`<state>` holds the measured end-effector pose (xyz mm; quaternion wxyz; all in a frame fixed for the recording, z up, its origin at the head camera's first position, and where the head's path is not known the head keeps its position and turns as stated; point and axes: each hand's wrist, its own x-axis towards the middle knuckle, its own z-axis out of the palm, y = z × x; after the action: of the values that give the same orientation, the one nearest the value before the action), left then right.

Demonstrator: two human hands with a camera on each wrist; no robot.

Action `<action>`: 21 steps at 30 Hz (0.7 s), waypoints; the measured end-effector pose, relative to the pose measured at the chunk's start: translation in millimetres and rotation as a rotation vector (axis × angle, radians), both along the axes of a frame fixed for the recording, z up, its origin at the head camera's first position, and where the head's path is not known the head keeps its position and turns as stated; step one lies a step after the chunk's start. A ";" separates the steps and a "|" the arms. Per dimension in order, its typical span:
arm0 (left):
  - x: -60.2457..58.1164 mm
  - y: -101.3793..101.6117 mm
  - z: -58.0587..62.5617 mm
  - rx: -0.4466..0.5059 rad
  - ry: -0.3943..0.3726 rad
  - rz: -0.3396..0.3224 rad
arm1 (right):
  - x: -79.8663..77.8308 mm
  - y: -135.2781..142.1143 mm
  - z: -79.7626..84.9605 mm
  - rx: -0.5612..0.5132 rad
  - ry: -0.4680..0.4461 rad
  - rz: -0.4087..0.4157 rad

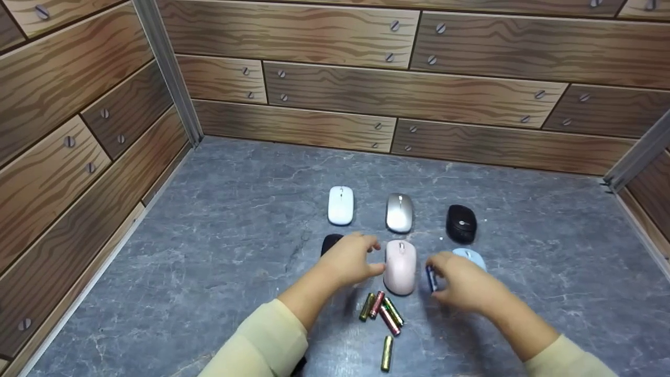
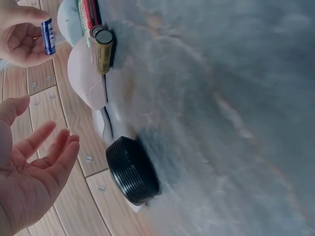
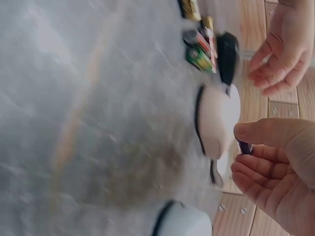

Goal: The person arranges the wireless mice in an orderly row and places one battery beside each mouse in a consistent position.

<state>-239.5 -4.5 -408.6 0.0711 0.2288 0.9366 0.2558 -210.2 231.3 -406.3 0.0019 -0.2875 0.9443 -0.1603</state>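
My right hand (image 1: 467, 280) pinches a blue battery (image 1: 431, 278) between thumb and fingers, to the right of the pink mouse (image 1: 400, 268). The left wrist view shows the same blue battery (image 2: 47, 37) upright in that grip. Left of the pink mouse, my left hand (image 1: 349, 260) hovers with relaxed fingers and holds nothing. It partly hides a black mouse (image 1: 331, 244) behind it. A light blue mouse (image 1: 470, 256) lies partly behind the right hand. In front of the pink mouse lie several loose batteries (image 1: 389, 320), and one gold battery (image 1: 387, 353) lies apart, nearer to me.
Farther back stand a white mouse (image 1: 341, 206), a silver mouse (image 1: 399, 213) and another black mouse (image 1: 461, 224) in a row. Wood-patterned walls (image 1: 314, 89) enclose the grey marbled tabletop (image 1: 225, 225) at the back and sides.
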 end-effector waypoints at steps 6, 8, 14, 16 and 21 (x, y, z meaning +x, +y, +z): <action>-13.4 9.3 8.5 0.020 -0.013 0.028 | -21.6 17.2 17.1 -0.038 -0.031 -0.113; -18.9 12.8 9.7 0.025 -0.010 0.038 | -29.6 24.6 20.7 -0.041 -0.061 -0.160; -34.1 22.2 10.7 0.029 -0.021 0.054 | -50.9 46.0 23.4 -0.049 -0.114 -0.266; -36.3 25.2 11.8 0.026 -0.022 0.057 | -57.8 52.9 22.2 -0.055 -0.127 -0.297; -35.5 34.7 15.4 0.017 -0.015 0.045 | -74.3 72.8 14.5 -0.052 -0.129 -0.363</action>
<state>-275.1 30.2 -393.3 0.0706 0.2065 0.9387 0.2670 -284.4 304.1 -391.8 0.0259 -0.1013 0.9741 -0.2005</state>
